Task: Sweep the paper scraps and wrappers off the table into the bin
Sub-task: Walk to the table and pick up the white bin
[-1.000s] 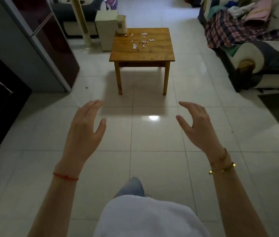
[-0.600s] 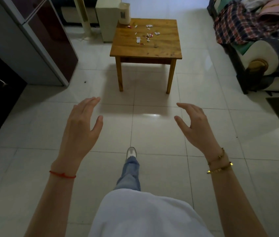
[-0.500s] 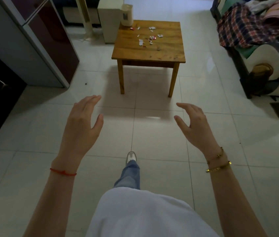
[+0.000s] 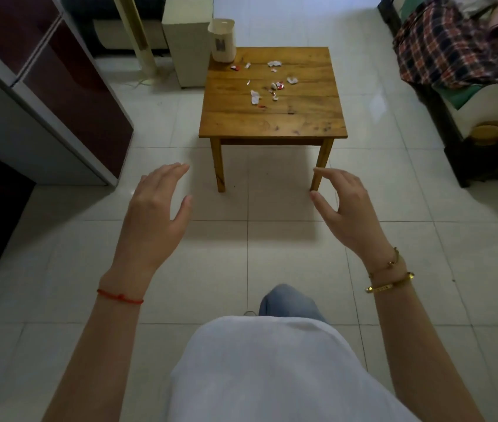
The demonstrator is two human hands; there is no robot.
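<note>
A small square wooden table (image 4: pixel 272 126) stands ahead on the tiled floor. White and red paper scraps and wrappers (image 4: pixel 264 86) lie scattered over its far half. A small cream bin (image 4: pixel 222 41) stands on the table's far left corner. My left hand (image 4: pixel 153 214) and my right hand (image 4: pixel 346 208) are raised in front of me, well short of the table. Both are empty with fingers spread.
A tall dark-red and grey fridge (image 4: pixel 43 95) stands to the left. A cream box-shaped appliance (image 4: pixel 186 35) sits behind the table's left corner. A sofa (image 4: pixel 470 71) piled with plaid cloth lines the right side. My knee (image 4: pixel 287 303) shows below.
I have walked towards the table, which now looks larger and nearer. Both hands keep the same raised, spread pose.
</note>
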